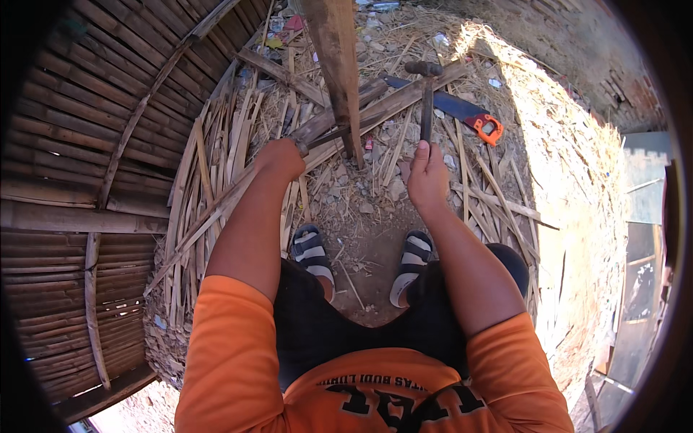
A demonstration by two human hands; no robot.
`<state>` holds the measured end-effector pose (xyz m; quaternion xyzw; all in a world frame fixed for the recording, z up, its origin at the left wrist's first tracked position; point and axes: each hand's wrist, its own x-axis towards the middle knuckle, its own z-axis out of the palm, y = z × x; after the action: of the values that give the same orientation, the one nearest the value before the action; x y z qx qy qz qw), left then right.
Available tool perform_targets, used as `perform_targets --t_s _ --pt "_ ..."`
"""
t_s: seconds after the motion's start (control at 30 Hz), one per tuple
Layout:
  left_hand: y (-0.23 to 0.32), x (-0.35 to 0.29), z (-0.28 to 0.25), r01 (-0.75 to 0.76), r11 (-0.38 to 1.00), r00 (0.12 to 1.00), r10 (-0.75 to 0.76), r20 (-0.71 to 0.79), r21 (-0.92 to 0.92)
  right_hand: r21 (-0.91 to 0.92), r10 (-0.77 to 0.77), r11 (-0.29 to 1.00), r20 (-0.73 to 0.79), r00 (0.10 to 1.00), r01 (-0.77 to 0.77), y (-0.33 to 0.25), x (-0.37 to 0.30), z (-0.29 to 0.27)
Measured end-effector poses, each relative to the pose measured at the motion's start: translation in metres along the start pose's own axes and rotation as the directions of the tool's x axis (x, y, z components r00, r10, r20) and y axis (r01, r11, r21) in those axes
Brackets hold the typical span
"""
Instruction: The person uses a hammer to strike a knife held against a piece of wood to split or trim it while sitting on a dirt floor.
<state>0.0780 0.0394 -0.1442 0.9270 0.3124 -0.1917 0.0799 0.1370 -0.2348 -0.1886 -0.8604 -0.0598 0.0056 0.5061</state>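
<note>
My left hand (280, 160) is closed round the handle of a long-bladed knife (325, 138). Its dark, narrow blade points right, to the foot of an upright wooden post (336, 65); whether it cuts into the wood I cannot tell. A dark split runs up the post's lower end. In my right hand (427, 177) is a hammer (427, 108), gripped by its shaft with the head up and away from me, right of the post and apart from it. A handsaw (462, 112) with an orange and black handle lies just beyond the hammer.
Wooden beams (390, 105) lie crosswise behind the post. Thin wood strips (227, 148) are heaped at the left, with more strips (505, 195) at the right. A bamboo-slat wall (94, 108) stands on the left. My sandalled feet (312, 252) rest on dirt strewn with rubble.
</note>
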Motion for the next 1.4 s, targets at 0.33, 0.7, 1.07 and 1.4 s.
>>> perform_targets --t_s 0.33,0.7,1.07,1.4 --pt "-0.010 0.005 0.015 -0.029 0.999 0.999 0.028 -0.040 -0.015 0.092 -0.018 0.996 0.034 0.999 0.015 -0.007 -0.001 0.005" --pt "-0.008 0.002 0.015 -0.029 1.000 0.999 0.029 -0.027 0.009 0.133 -0.007 0.991 0.047 0.999 0.001 -0.002 0.004 0.008" --pt "-0.004 -0.003 0.016 0.005 1.000 1.000 -0.005 0.008 0.016 0.115 -0.024 0.993 0.112 0.993 0.010 -0.005 -0.001 0.007" --pt "-0.005 -0.004 0.017 0.010 1.000 1.000 -0.010 -0.023 -0.011 -0.125 -0.030 0.991 0.148 0.989 0.048 0.004 -0.002 0.002"
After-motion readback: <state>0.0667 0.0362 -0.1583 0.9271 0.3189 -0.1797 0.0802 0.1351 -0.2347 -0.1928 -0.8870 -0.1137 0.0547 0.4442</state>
